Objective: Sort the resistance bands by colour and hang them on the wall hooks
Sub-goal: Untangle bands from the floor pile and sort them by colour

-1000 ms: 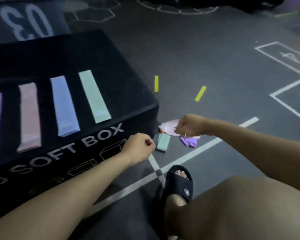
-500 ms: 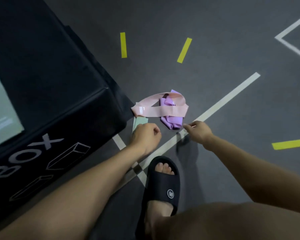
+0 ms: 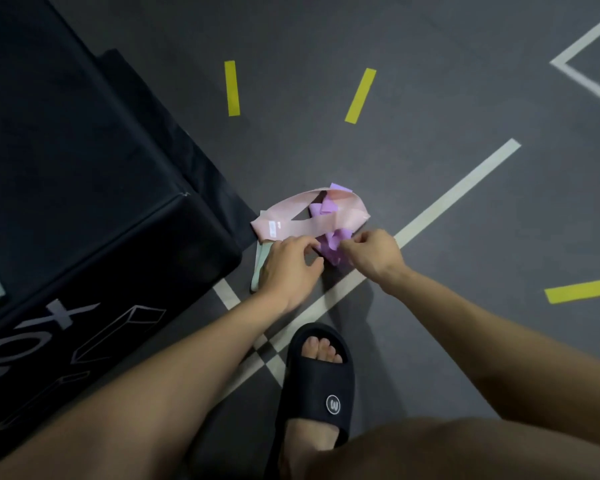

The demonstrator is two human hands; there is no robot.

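Under the left hand (image 3: pixel 291 268), green band (image 3: pixel 260 268) mostly hidden.

Black soft box (image 3: pixel 94 188), front face: large pale letters are showing at the lower left edge of the view, an "X" and an "O" readable, the rest running out of view. Outline drawings of cuboids are sitting beside and below the letters.

Black slide sandal (image 3: pixel 321 386): a small round white-ringed emblem with a "W"-like mark is sitting on the strap.

Pink band (image 3: pixel 288 225): a small white printed patch is showing near its left end, too small to read.
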